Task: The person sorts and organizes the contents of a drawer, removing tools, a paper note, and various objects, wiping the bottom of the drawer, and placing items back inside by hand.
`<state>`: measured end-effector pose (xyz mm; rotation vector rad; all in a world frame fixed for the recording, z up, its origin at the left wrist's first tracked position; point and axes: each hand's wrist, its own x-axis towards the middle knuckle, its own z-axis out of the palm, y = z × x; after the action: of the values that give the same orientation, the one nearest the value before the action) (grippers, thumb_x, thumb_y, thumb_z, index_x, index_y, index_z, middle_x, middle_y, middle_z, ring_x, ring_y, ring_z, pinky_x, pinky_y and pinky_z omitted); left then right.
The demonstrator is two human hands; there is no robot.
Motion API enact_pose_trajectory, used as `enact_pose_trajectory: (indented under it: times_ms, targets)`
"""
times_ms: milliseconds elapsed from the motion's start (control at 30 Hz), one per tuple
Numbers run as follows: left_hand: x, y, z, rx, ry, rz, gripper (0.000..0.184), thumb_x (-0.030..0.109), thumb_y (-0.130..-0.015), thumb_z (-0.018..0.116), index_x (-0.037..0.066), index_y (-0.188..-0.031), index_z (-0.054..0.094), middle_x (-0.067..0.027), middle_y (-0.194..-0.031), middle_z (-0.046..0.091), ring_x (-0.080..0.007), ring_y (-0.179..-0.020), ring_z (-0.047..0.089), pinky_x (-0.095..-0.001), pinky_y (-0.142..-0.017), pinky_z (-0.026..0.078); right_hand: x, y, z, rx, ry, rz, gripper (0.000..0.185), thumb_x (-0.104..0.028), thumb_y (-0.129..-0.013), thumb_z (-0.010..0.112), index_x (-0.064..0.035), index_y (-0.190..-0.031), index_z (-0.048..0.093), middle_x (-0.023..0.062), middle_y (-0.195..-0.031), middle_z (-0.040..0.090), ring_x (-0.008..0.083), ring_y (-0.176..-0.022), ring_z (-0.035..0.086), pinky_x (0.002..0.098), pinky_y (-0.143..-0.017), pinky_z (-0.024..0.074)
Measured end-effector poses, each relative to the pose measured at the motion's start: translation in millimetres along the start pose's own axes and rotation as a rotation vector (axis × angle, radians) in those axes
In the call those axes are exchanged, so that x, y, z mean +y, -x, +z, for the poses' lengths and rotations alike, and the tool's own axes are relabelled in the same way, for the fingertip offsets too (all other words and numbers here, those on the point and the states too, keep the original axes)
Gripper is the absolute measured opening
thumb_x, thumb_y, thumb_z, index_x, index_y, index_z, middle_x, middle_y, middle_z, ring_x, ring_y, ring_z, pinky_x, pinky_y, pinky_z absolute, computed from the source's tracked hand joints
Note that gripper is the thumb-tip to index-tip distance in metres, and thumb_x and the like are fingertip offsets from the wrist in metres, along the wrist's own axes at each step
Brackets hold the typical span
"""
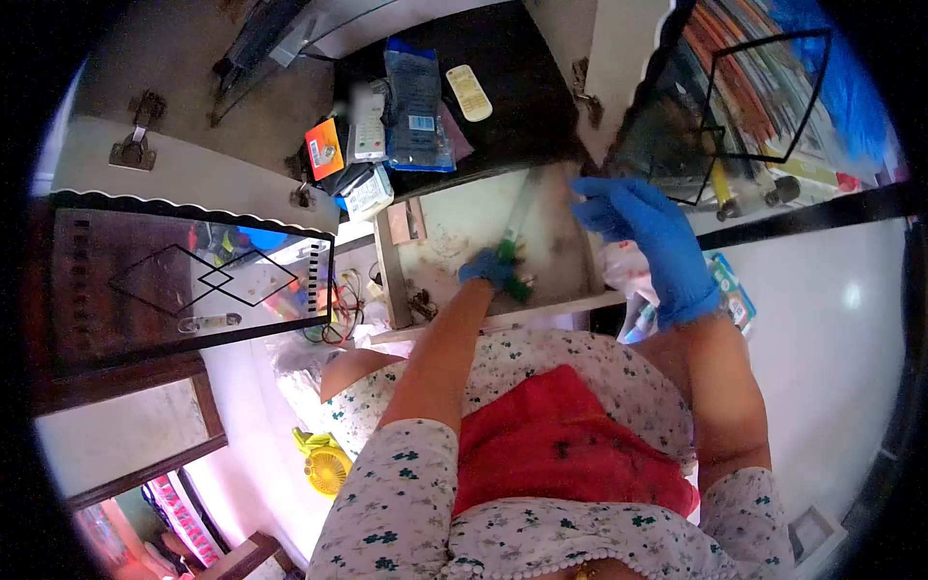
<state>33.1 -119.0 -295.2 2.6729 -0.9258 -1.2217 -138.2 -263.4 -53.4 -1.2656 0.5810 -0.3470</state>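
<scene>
My left hand (488, 269), in a blue glove, reaches down into a pulled-out drawer (445, 314) with a pale, stained bottom. Its fingers are closed around a green object (519, 287), smeared by motion; its kind cannot be made out. A blurred whitish streak runs from it toward the back of the drawer. My right hand (657, 242), also gloved in blue, is raised by the drawer's right side, fingers stretched to the left and apart, with nothing seen in them. A pinkish-brown card (408, 220) lies in the drawer's back left corner, and dark debris (421, 305) in the front left one.
Behind the drawer, a dark shelf (522, 77) bears a white remote (367, 135), a cream remote (469, 93) and a blue plastic packet (416, 106). Open glass doors (208, 275) flank the left. A red cloth (551, 445) covers my lap. A yellow fan (327, 466) stands lower left.
</scene>
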Motion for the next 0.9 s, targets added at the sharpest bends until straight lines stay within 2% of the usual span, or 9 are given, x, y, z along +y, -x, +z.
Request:
enact_pose_trajectory:
  times_ms: [100,167,300,400,500,567,700,767,900]
  targets:
    - [19,17,-5,-0.045,0.144,-0.008,0.067,0.057,-0.066,0.056,0.004,-0.108,0.052,-0.0192,-0.108,0.055,-0.0332,-0.100,0.052,-0.0382,-0.085,0.041,-1,3,2,0.001,-0.013,0.018,0.029,-0.021,-0.089,0.042,-0.0009,-0.106,0.054,0.0085,-0.094,0.060,0.0142,-0.084,0.057,0.0255,-0.076,0.0431]
    - [22,7,0,-0.030,0.002,0.148,0.063,0.059,-0.071,0.049,0.012,-0.113,0.052,-0.0149,-0.114,0.052,-0.0300,-0.107,0.049,-0.0393,-0.090,0.037,0,1,1,-0.008,-0.024,-0.001,0.029,-0.021,-0.089,0.042,-0.0003,-0.106,0.054,0.0086,-0.095,0.060,0.0145,-0.086,0.057,0.0258,-0.077,0.0433]
    - [17,-3,-2,-0.085,0.008,0.140,0.064,0.056,-0.066,0.055,0.008,-0.109,0.052,-0.0182,-0.104,0.057,-0.0318,-0.097,0.055,-0.0385,-0.083,0.042,1,1,3,-0.028,-0.030,-0.015,0.028,-0.019,-0.089,0.042,-0.0001,-0.106,0.055,0.0078,-0.095,0.060,0.0137,-0.086,0.056,0.0252,-0.079,0.0420]
    - [21,11,-17,-0.185,-0.081,0.187,0.063,0.059,-0.071,0.046,0.013,-0.115,0.050,-0.0150,-0.116,0.051,-0.0304,-0.107,0.048,-0.0393,-0.090,0.037,1,0,5,-0.036,0.006,0.041,0.029,-0.019,-0.088,0.042,0.0003,-0.105,0.055,0.0075,-0.095,0.059,0.0139,-0.086,0.055,0.0252,-0.081,0.0402]
    - [8,-6,-3,-0.041,-0.018,0.286,0.055,0.051,-0.067,0.057,0.007,-0.101,0.057,-0.0166,-0.102,0.058,-0.0290,-0.091,0.057,-0.0371,-0.079,0.044,0,0,5,-0.040,0.012,0.035,0.029,-0.018,-0.088,0.042,0.0009,-0.106,0.055,0.0078,-0.095,0.059,0.0143,-0.086,0.055,0.0257,-0.081,0.0402]
    - [-8,-14,-5,-0.236,0.005,0.376,0.058,0.055,-0.071,0.051,0.012,-0.110,0.054,-0.0154,-0.111,0.055,-0.0287,-0.103,0.051,-0.0373,-0.089,0.038,-1,1,5,-0.050,-0.005,0.016,0.030,-0.019,-0.088,0.042,0.0010,-0.106,0.055,0.0078,-0.095,0.059,0.0143,-0.087,0.055,0.0258,-0.082,0.0401]
    - [-17,-21,-2,-0.471,0.162,0.346,0.052,0.047,-0.072,0.053,0.009,-0.107,0.056,-0.0171,-0.106,0.057,-0.0270,-0.098,0.054,-0.0359,-0.085,0.039,-2,3,3,-0.044,0.026,0.018,0.031,-0.020,-0.088,0.042,0.0013,-0.106,0.055,0.0080,-0.095,0.059,0.0141,-0.088,0.055,0.0263,-0.082,0.0401]
    - [21,9,-14,-0.498,0.345,0.149,0.048,0.041,-0.073,0.054,0.006,-0.106,0.056,-0.0198,-0.103,0.057,-0.0269,-0.093,0.055,-0.0352,-0.082,0.041,-2,4,4,-0.051,0.031,0.015,0.031,-0.020,-0.088,0.042,0.0015,-0.106,0.055,0.0081,-0.095,0.059,0.0142,-0.088,0.055,0.0266,-0.082,0.0401]
    - [23,-15,23,-0.308,0.191,0.187,0.044,0.036,-0.073,0.055,0.005,-0.106,0.056,-0.0202,-0.104,0.057,-0.0263,-0.092,0.055,-0.0356,-0.080,0.042,2,2,4,-0.057,0.011,0.004,0.031,-0.020,-0.088,0.042,0.0015,-0.107,0.054,0.0083,-0.096,0.059,0.0145,-0.088,0.054,0.0268,-0.082,0.0398]
